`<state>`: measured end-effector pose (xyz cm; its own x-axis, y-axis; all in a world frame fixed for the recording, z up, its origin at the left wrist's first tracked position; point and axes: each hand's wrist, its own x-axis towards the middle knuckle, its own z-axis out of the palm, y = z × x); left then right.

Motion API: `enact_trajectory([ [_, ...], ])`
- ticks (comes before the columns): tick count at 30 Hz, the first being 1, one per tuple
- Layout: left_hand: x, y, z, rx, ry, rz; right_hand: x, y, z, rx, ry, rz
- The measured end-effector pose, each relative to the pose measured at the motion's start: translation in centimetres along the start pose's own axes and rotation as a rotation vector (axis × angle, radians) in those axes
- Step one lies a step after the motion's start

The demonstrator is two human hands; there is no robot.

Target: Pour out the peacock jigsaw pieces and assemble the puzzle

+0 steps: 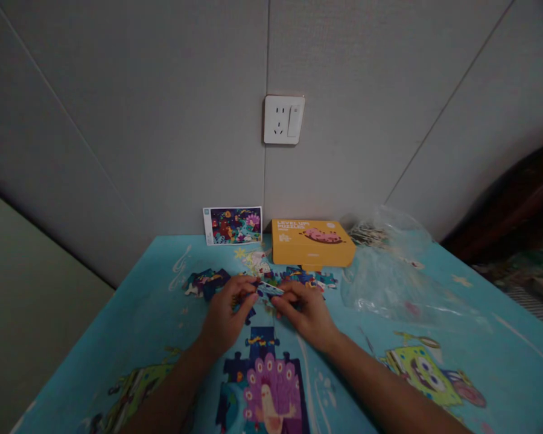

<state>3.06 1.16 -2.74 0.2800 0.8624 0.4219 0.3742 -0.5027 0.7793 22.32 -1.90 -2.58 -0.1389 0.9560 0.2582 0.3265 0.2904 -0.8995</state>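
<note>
Between both hands, above the middle of the table, is a puzzle piece [270, 290] with blue and white on it. My left hand [230, 307] pinches its left side, while my right hand [305, 310] grips the right end between thumb and fingers. Nearer to me, a joined puzzle section [271, 386] shows a purple creature with a fan of eye-tipped lobes. Loose puzzle pieces [203, 283] lie to the left of my left hand. More loose pieces [301, 275] lie behind the hands, partly hidden by them.
A picture card [233, 226] leans against the wall beside an orange puzzle box [314, 243]. Crumpled clear plastic bags [384, 280] lie on the right. The blue tablecloth [136, 313] has printed cartoon figures. A wall socket [284, 120] is above the table.
</note>
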Motion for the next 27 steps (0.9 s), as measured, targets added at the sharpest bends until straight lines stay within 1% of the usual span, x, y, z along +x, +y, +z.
enact_trajectory([
  [2, 0.1, -0.1, 0.1, 0.005, 0.015, 0.006, -0.1, -0.2, -0.2, -0.082, -0.063, -0.037],
  [4, 0.2, -0.2, 0.1, 0.03, 0.021, 0.046, -0.1, -0.3, -0.6, -0.202, -0.099, -0.095],
  [6, 0.3, -0.2, 0.0, 0.065, 0.036, 0.095, 0.0, 0.0, -1.1, -0.314, -0.074, -0.137],
  [7, 0.3, -0.2, 0.0, 0.08, 0.048, 0.116, 0.2, 0.3, -1.4, -0.359, -0.027, -0.144],
  [8, 0.4, -0.3, 0.0, 0.094, 0.061, 0.132, 0.3, 0.7, -1.7, -0.397, 0.051, -0.144],
  [11, 0.6, -0.5, -0.3, 0.143, 0.086, 0.158, 0.6, 2.4, -2.3, -0.447, 0.367, -0.085],
  [12, 0.6, -0.6, -0.4, 0.165, 0.091, 0.158, 0.7, 2.9, -2.4, -0.468, 0.439, -0.056],
  [14, 0.9, -0.8, -0.7, 0.216, 0.097, 0.157, 0.6, 3.6, -2.4, -0.524, 0.508, -0.043],
  [16, 1.1, -1.1, -1.0, 0.263, 0.1, 0.158, 0.3, 3.7, -2.2, -0.58, 0.472, -0.111],
  [18, 1.4, -1.7, -1.1, 0.302, 0.096, 0.16, 0.0, 3.3, -2.0, -0.623, 0.385, -0.218],
  [20, 1.7, -2.3, -1.2, 0.344, 0.083, 0.153, -0.1, 2.7, -1.9, -0.66, 0.302, -0.284],
  [24, 2.1, -3.2, -0.9, 0.454, 0.049, 0.121, 0.2, 1.5, -2.2, -0.692, 0.246, -0.276],
  [27, 2.1, -3.2, -0.7, 0.534, 0.054, 0.101, 0.5, 1.2, -2.5, -0.685, 0.177, -0.242],
])
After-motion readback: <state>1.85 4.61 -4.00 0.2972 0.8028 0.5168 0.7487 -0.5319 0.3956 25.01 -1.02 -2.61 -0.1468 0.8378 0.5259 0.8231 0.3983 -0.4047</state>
